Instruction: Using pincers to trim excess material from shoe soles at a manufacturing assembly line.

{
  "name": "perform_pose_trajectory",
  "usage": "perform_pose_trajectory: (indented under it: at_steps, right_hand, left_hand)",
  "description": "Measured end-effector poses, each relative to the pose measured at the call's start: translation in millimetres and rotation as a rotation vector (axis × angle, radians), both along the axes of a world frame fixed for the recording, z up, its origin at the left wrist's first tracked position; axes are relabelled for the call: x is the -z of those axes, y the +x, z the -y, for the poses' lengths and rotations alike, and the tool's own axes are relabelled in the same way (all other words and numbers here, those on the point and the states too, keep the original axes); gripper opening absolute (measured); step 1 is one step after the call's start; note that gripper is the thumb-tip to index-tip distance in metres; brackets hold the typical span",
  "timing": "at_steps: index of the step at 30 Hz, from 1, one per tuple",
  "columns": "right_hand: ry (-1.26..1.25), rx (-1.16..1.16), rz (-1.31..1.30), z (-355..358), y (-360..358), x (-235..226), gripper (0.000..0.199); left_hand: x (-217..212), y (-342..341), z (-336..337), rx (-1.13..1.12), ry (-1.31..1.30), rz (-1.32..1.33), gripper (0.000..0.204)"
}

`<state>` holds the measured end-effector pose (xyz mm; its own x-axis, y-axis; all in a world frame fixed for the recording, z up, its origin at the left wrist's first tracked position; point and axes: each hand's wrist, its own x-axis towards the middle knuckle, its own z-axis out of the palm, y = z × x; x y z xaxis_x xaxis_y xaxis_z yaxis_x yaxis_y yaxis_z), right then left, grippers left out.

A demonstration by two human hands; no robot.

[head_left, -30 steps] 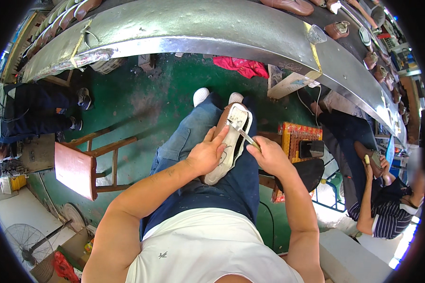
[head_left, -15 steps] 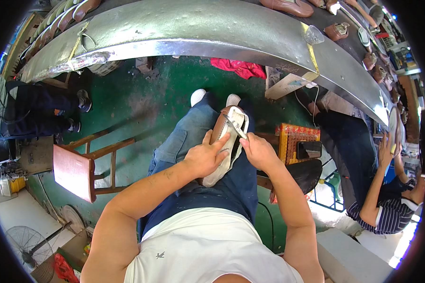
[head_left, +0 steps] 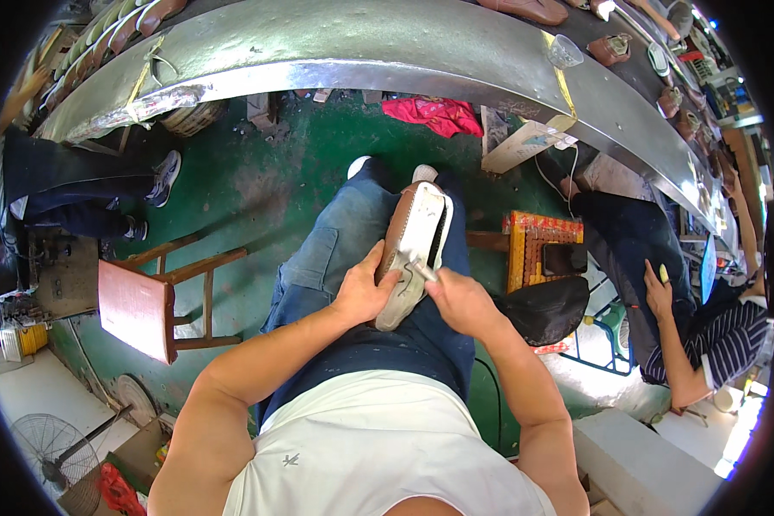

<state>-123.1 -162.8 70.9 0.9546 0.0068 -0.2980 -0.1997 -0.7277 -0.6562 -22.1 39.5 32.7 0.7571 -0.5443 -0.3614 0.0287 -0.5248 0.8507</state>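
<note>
The left hand (head_left: 365, 291) grips the shoe (head_left: 421, 225) underside-up on the thighs (head_left: 314, 262), apparently steadying it against the tool (head_left: 424, 271) clasped in the right hand (head_left: 463, 303).

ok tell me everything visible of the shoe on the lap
The brown leather-looking shoe lies on blue cloth trousers, underside apparently up: white at its far part, greyer nearer. A dark gap runs along its right edge. The left grip holds its left side; a slim silvery tool in the right grip seems to touch it.
</note>
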Motion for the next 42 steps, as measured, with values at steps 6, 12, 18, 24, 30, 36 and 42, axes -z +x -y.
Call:
perform_pose_trajectory:
  at_steps: [6, 12, 18, 24, 30, 36, 42]
  right_hand:
    - [0.035, 0.062, 0.007, 4.6, -14.7, -0.9, 0.038]
    - [0.228, 0.259, -0.007, 8.8, -25.2, 0.1, 0.041]
    - [0.588, 0.654, 0.092, 21.7, -49.0, 11.5, 0.039]
    - [0.703, 0.588, 0.034, 26.7, -67.9, 16.3, 0.026]
    - [0.414, 0.478, -0.048, 29.4, -63.8, -1.6, 0.025]
    - [0.313, 0.250, -0.083, 40.5, -47.0, -24.0, 0.033]
    - [0.194, 0.099, -0.036, 59.9, -26.7, -29.3, 0.038]
  left_hand:
    - [-22.0, 0.3, -3.6, 0.223, 0.085, -0.175, 0.105]
    - [-65.8, 31.6, -6.0, 0.388, 0.230, -0.022, 0.102]
    - [-136.5, 85.6, 3.3, 0.177, -0.368, 0.252, 0.077]
    - [-145.1, 105.4, 68.9, 0.179, -0.489, 0.067, 0.084]
    - [10.0, 83.3, 84.6, 0.406, -0.078, -0.166, 0.078]
    - [-32.5, 50.8, 49.7, 0.373, 0.164, 0.222, 0.035]
    - [-24.2, 37.0, 55.1, 0.285, 0.119, 0.577, 0.024]
